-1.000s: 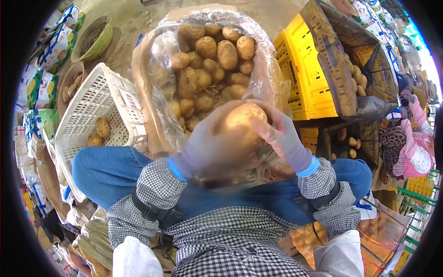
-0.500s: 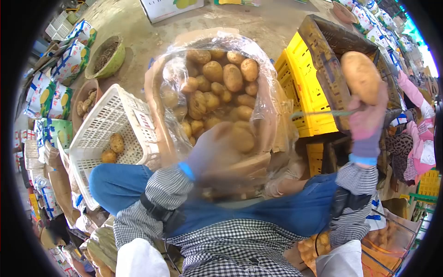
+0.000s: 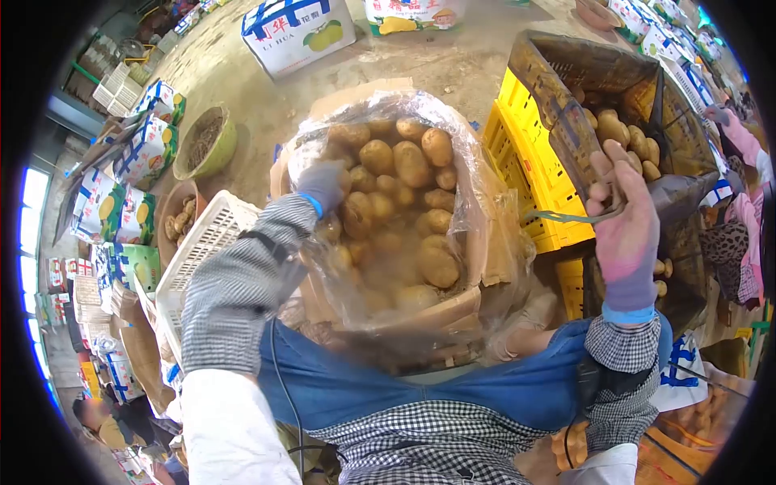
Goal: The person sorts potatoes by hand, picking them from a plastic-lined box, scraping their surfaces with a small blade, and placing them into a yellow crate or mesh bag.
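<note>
A cardboard box point(image 3: 453, 311) lined with clear plastic sits before my knees, holding many potatoes point(image 3: 412, 164). My left hand point(image 3: 325, 183), in a grey glove, reaches in at the box's left side among the potatoes. Its fingers are blurred and partly hidden, so a grip cannot be made out. At the right, my gloved right hand point(image 3: 624, 222) is raised beside a dark-lined crate point(image 3: 540, 93) with several potatoes point(image 3: 612, 128) inside. A thin green strip point(image 3: 562, 217) is held across that hand, sticking out to the left; the fingertips are loosely curled, with no potato in them.
A white plastic basket point(image 3: 212, 232) stands left of the box, partly behind my left arm. Beyond it are a green bowl point(image 3: 212, 145) and a brown bowl point(image 3: 184, 212) of potatoes. Yellow crates point(image 3: 529, 162) stand on the right. A printed carton point(image 3: 297, 36) lies ahead.
The large potato has left my right hand, which is now lower beside the dark-lined crate. My left hand has moved forward and left over the potatoes. The view has tilted up.
</note>
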Available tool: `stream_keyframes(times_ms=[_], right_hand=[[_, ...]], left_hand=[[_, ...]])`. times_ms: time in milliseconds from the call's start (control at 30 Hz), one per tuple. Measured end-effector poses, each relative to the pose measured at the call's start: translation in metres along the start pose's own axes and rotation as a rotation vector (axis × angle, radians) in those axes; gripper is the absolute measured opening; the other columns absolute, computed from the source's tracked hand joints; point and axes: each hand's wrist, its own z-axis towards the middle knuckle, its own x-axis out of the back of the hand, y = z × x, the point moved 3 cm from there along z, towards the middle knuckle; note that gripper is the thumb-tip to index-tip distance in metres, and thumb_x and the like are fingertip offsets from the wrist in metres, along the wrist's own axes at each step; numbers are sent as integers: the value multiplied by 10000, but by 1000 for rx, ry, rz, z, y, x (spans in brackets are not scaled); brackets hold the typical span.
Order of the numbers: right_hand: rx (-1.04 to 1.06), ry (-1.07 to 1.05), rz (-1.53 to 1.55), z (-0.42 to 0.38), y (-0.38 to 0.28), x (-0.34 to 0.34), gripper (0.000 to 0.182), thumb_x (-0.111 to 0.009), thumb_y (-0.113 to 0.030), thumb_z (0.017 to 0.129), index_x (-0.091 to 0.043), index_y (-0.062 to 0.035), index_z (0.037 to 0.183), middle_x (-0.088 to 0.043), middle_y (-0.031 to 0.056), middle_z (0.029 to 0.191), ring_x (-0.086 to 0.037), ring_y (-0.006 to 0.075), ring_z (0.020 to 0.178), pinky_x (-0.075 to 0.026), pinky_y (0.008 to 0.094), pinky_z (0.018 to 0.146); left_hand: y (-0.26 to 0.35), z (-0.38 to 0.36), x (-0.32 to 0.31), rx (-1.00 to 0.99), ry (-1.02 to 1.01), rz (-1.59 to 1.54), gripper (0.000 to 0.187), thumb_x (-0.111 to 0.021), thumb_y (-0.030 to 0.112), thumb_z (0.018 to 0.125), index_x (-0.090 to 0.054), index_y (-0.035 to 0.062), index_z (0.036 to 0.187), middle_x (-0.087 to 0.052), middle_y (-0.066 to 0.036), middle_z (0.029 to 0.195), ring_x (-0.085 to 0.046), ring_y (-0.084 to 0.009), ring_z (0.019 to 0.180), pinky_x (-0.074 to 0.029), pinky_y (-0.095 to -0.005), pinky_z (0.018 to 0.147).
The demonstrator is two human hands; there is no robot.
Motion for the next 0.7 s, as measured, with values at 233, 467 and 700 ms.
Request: stream_keyframes(times_ms=[233, 467, 700], right_hand=[[-41, -400, -516, -43, 76, -42, 454, -612, -129, 915, -483, -14, 1334, -597, 82, 1136, -566, 72, 770, -472, 211, 624], [-38, -632, -598, -72, 120, -70, 848, -800, -166, 769, -314, -16, 1447, -503, 102, 1299, -468, 164, 1215, -395, 298, 1036], [-648, -663, 86, -66, 107, -67, 688, -700, -271, 892, -369, -14, 1437, -544, 58, 1280, -547, 124, 1120, -500, 231, 839]], left_hand=[[42, -94, 60, 95, -185, -1812, 583, -592, 323, 942, -347, 117, 1429, -516, -94, 1324, -597, -250, 1110, -549, -414, 903], [119, -145, 44, -135, -287, -2101, 674, -586, 371, 948, -297, 42, 1461, -453, -104, 1400, -481, -202, 1245, -402, -344, 1037], [111, -153, 56, -151, -232, -2037, 674, -650, 320, 921, -335, 44, 1450, -458, -90, 1400, -458, -178, 1262, -372, -328, 1067]])
